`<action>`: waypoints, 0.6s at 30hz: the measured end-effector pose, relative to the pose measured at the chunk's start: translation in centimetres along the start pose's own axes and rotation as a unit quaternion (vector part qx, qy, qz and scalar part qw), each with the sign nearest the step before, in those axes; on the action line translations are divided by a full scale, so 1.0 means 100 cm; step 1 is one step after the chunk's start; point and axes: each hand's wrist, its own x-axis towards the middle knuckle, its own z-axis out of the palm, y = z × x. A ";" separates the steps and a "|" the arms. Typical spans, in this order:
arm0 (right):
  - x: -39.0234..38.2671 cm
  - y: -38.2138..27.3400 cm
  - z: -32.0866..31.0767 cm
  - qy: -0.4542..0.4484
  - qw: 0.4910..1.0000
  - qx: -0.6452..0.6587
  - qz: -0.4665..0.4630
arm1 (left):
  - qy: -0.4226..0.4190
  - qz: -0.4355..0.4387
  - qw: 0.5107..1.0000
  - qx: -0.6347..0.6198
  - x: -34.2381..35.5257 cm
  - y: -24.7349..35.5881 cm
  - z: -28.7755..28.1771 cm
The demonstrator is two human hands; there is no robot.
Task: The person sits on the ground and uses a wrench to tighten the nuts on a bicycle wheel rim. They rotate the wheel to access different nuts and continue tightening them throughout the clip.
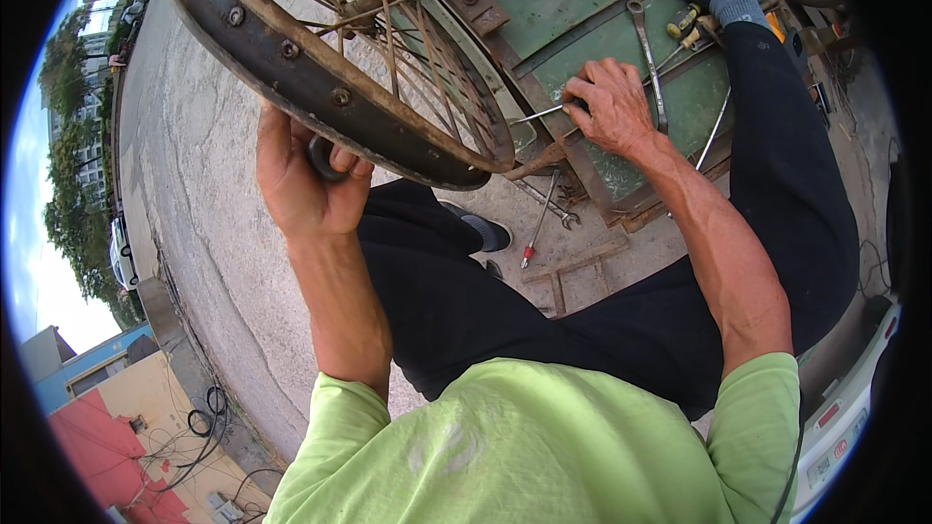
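Note:
A spoked bicycle wheel (340, 87) with a dark, worn rim fills the upper middle. My left hand (311, 170) is closed at the underside of its rim, with a dark rounded piece among the fingers that I cannot make out. My right hand (612, 107) grips a dark-handled tool (534, 115) with a thin metal shaft, likely a screwdriver, pointing left toward the wheel and the frame beside it. Just right of that hand, a long wrench (647, 58) lies on a green metal panel (553, 10), near yellow-handled screwdrivers (692, 34).
A red-handled screwdriver (534, 238) and another wrench (561, 213) lie on the concrete (214, 262) below a rusty frame edge (631, 218). My outstretched legs (777, 155) border the work. A white machine (835, 427) is at lower right, loose cables (209, 417) at lower left.

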 end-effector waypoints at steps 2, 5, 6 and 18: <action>0.000 0.000 0.000 0.001 1.000 0.003 -0.001 | 0.049 0.011 0.998 0.028 -0.006 -0.006 0.004; -0.001 0.002 -0.001 0.007 1.000 0.005 0.000 | 0.078 0.013 0.988 0.131 -0.013 -0.026 -0.014; 0.000 0.000 -0.001 0.005 1.000 0.007 -0.002 | 0.082 0.028 0.980 0.177 -0.020 -0.038 -0.021; 0.000 -0.001 -0.002 0.000 1.000 0.006 -0.004 | -0.049 -0.086 0.972 0.212 -0.048 -0.088 -0.031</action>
